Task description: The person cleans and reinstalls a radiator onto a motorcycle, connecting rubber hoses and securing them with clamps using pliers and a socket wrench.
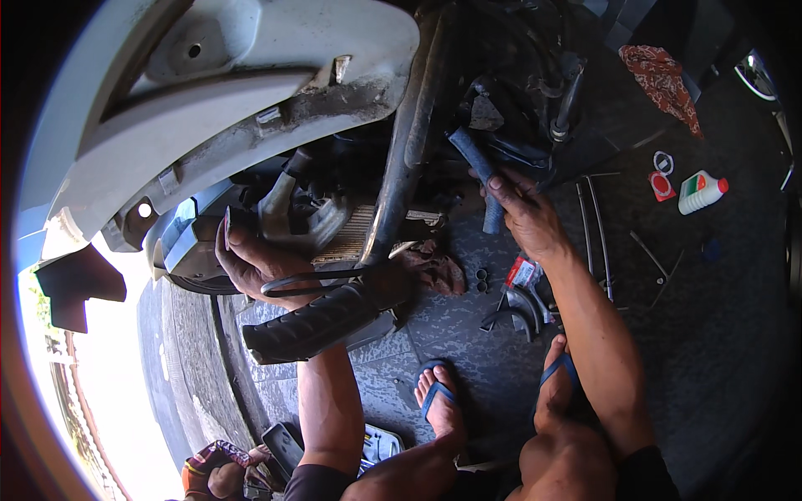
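Observation:
My right hand (528, 213) is closed round a blue-grey tube (472, 150), its ends showing above and below the fingers. To the left, my left hand (261, 260) reaches in behind a black rubber footrest (305, 327) of a motorcycle. Its thumb and fingers pinch a small thin piece (227, 224), seen nearly edge-on, whose kind I cannot make out. Just above that hand are a grey metal pipe (278, 204) and a finned part (342, 242). A worn metal frame tube (409, 134) slants between my hands, and a dirty white body panel (284, 67) overhangs the left side.
Right of my right arm lie a white bottle (702, 194) with a red cap, a red patterned cloth (660, 79) and thin metal rods (595, 234). Below the machine are a brown rag (436, 269), curved black parts (522, 313) and a red-white packet (523, 271). A tool case (383, 442) sits near my leg.

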`<state>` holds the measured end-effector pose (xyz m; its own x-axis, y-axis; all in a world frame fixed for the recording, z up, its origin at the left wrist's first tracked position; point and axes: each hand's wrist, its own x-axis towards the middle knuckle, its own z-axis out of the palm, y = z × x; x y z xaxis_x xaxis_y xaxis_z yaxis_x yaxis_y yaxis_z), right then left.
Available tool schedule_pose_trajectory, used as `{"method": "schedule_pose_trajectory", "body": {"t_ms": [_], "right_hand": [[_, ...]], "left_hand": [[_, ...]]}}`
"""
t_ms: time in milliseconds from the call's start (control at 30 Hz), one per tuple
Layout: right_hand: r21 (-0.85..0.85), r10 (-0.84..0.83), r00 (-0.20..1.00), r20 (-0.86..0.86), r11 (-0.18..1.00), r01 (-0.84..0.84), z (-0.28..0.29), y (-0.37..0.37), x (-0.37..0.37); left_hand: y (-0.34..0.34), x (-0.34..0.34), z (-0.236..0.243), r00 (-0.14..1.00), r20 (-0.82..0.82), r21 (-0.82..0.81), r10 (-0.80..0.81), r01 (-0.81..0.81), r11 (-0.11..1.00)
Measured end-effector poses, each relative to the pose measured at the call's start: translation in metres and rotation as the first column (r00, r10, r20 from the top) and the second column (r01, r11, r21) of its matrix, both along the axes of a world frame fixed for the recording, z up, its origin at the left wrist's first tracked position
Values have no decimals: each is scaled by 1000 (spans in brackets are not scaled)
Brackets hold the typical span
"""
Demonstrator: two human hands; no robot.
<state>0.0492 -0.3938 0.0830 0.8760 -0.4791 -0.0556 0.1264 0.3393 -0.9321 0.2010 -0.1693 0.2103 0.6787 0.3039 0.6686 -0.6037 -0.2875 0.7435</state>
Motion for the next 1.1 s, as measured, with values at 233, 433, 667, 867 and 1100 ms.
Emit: {"method": "schedule_pose_trajectory", "body": {"t_ms": [233, 433, 667, 867, 1100], "right_hand": [[7, -56, 997, 50, 998, 55, 0, 4, 1], [-65, -107, 993, 49, 992, 111, 2, 2, 3], [32, -78, 997, 4, 996, 78, 14, 9, 1], [170, -48, 997, 59, 985, 38, 16, 8, 1], [285, -3, 995, 99, 958, -25, 14, 5, 1]], "left_hand": [[8, 13, -9, 997, 53, -43, -62, 64, 997], [7, 10, -8, 1000, 13, -19, -20, 20, 1000], [11, 13, -9, 999, 11, -21, -36, 36, 999], [5, 10, -8, 999, 8, -51, -34, 34, 998], [7, 13, -10, 998, 25, -80, -58, 59, 995]]}}
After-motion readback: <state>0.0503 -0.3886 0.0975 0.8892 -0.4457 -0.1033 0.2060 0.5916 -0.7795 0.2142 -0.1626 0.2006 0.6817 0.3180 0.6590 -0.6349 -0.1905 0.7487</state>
